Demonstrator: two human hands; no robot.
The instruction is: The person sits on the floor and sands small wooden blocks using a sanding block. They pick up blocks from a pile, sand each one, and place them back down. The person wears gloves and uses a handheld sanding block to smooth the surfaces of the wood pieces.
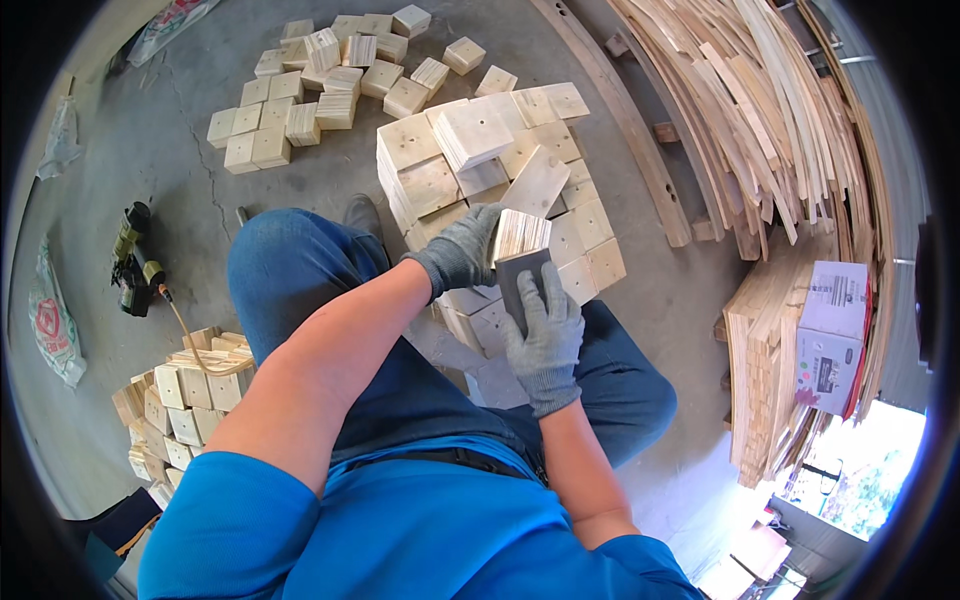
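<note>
My left hand (462, 250), in a grey knit glove, is closed around the left side of a wooden block (523, 234) whose layered edge faces up. My right hand (546, 335), gloved alike, grips a flat dark grey pad (516, 276) with its fingers lying over it. The pad rests against the near face of the block; its underside is hidden. Both hands are above my lap, at the near edge of a stack of square wooden blocks (420, 187). On that stack lie one raised block (473, 134) and a tilted flat wooden piece (536, 181).
Loose wooden blocks (340, 82) spread over the concrete floor ahead. At left lie a nail-gun-like tool (130, 260) with a hose (190, 340), and another block pile (180, 405). Long wood strips (740, 110), a beam (630, 130) and a carton (832, 335) line the right.
</note>
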